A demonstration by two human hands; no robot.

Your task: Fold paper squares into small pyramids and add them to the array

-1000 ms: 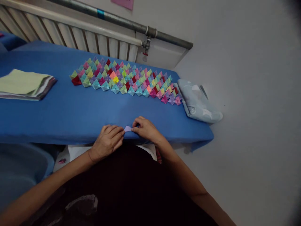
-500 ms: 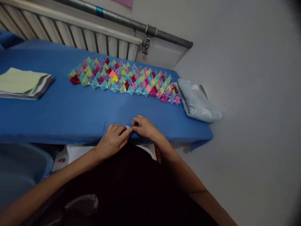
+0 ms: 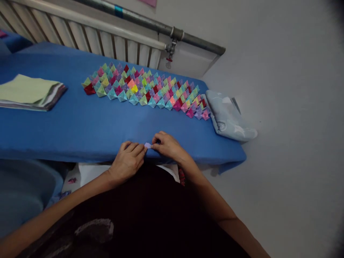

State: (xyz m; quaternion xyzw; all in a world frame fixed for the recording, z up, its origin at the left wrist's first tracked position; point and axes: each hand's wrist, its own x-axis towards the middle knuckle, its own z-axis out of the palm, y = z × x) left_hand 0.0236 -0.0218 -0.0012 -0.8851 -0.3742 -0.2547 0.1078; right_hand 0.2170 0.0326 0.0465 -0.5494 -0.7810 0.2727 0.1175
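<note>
Between my two hands a small piece of lilac folded paper point(image 3: 147, 145) lies near the front edge of the blue-covered table point(image 3: 88, 125). My left hand point(image 3: 129, 157) has its fingertips closed on the paper's left side. On its other side, my right hand point(image 3: 166, 145) pinches the right end between thumb and forefinger. Part of the paper is hidden under the fingers. Beyond my hands, several rows of folded paper pieces point(image 3: 145, 87) in many colours stand in a long block.
Sheets of paper point(image 3: 29, 91) lie stacked at the left. A folded grey-blue cloth point(image 3: 228, 116) rests at the table's right end. Behind are a radiator point(image 3: 94, 39) and a pipe point(image 3: 199, 41). A blue chair point(image 3: 24, 190) stands at lower left.
The fingers of my left hand have drawn back a little to the left, so more of the lilac paper shows. The view has shifted slightly.
</note>
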